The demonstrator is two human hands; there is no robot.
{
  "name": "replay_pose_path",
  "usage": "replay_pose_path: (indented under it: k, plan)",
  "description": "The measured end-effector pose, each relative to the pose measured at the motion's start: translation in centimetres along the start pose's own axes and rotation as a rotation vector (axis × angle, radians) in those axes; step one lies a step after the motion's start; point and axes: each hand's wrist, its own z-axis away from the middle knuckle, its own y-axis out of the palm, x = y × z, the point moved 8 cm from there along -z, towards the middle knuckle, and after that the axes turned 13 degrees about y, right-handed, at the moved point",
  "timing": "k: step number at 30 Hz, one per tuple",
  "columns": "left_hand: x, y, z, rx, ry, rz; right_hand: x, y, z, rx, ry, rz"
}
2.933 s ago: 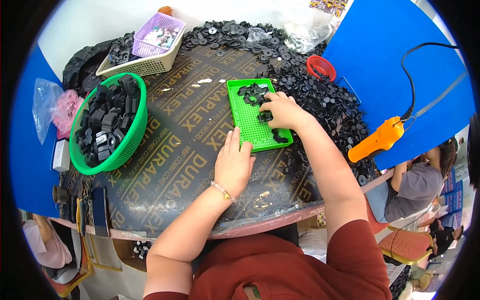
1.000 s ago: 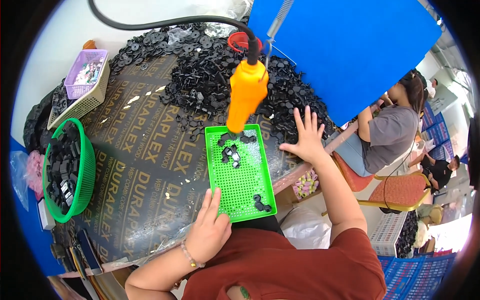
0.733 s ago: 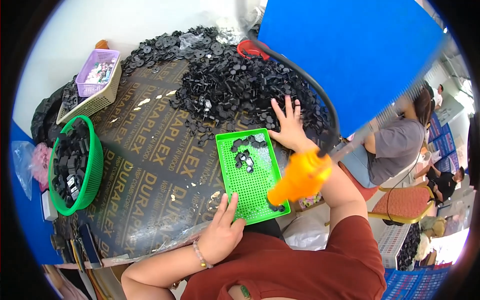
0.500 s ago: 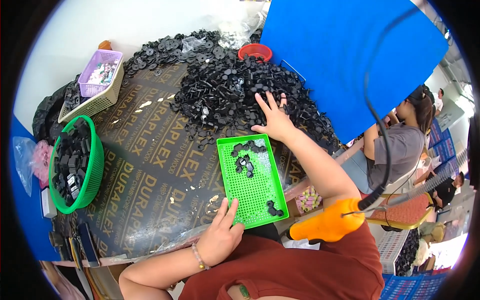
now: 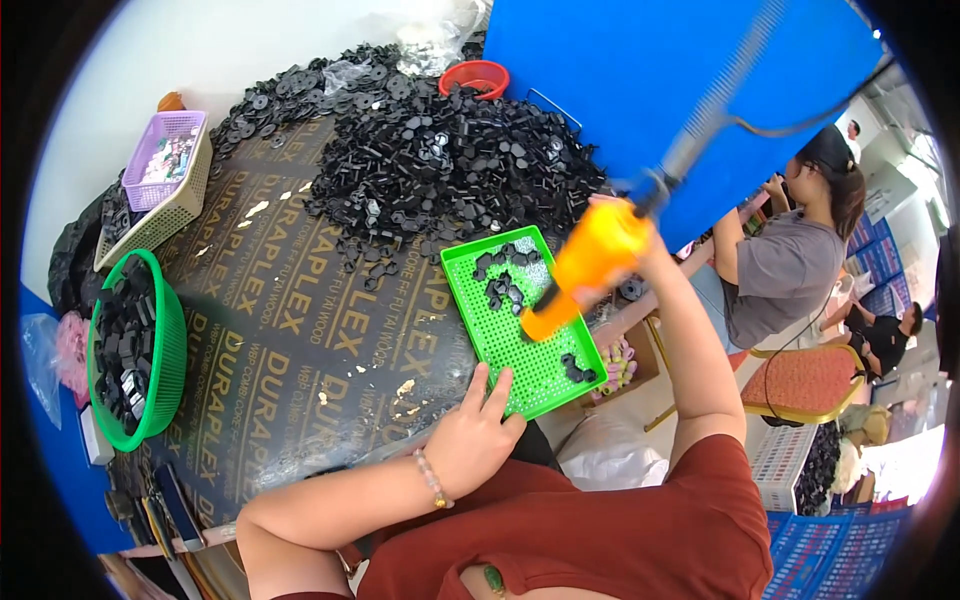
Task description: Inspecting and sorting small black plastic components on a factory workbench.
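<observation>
The orange power screwdriver (image 5: pixel 600 250) is in my right hand (image 5: pixel 645 245), tip down over a green perforated tray (image 5: pixel 515 372). The tool covers most of that hand and is slightly blurred. Small black hexagonal parts (image 5: pixel 505 292) lie in the tray's far half. A few more black parts (image 5: pixel 576 368) sit near its right corner. At the tray's near-left edge is my left hand (image 5: pixel 470 440), index and middle fingers stretched apart against the rim, the others curled. It holds nothing that I can see.
A big heap of black parts (image 5: pixel 460 165) spreads over the back of the table, beside a red bowl (image 5: pixel 475 76). To the left stand a green basket (image 5: pixel 168 350) and a lilac basket (image 5: pixel 150 195). A blue panel (image 5: pixel 660 90) rises behind; a co-worker (image 5: pixel 790 260) sits right.
My right hand has left the black heap and taken hold of the orange screwdriver, now over the tray. The tray has turned and shifted a little right. My view has shifted too.
</observation>
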Motion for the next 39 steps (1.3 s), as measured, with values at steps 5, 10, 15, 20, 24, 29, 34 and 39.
replay_pose_path:
  k: [5, 10, 15, 20, 24, 29, 34, 39]
  plan:
    - [0.8, 1.1, -3.0, -0.028, 0.006, -0.077, 8.0, 6.4, 2.9, -0.145, -0.371, 0.843]
    - [1.2, 2.5, -4.7, -0.057, -0.013, -0.126, 6.0, 0.6, 4.6, -0.664, -0.185, 1.003]
    - [1.6, 2.6, -5.8, -0.070, -0.010, -0.108, -1.5, -0.6, 4.2, -0.592, 0.261, 1.233]
    - [2.5, 0.0, -5.1, -0.119, -0.037, 0.014, -0.2, 3.5, -0.7, -0.405, 0.002, 1.093]
    - [2.6, -3.3, -3.7, -0.130, -0.056, 0.071, 1.4, 5.7, -4.5, -0.213, -0.072, 1.117]
    - [3.6, -5.5, 1.8, -0.160, -0.178, 0.116, 8.1, 8.2, -3.0, -0.149, -0.106, 1.101]
    - [4.6, -5.9, 8.1, -0.289, -0.419, 0.261, 9.9, 13.2, 4.2, 0.094, -0.545, 0.997]
    - [4.3, -5.2, 11.1, -0.383, -0.498, 0.309, 7.6, 15.6, 5.4, 0.018, -0.526, 1.056]
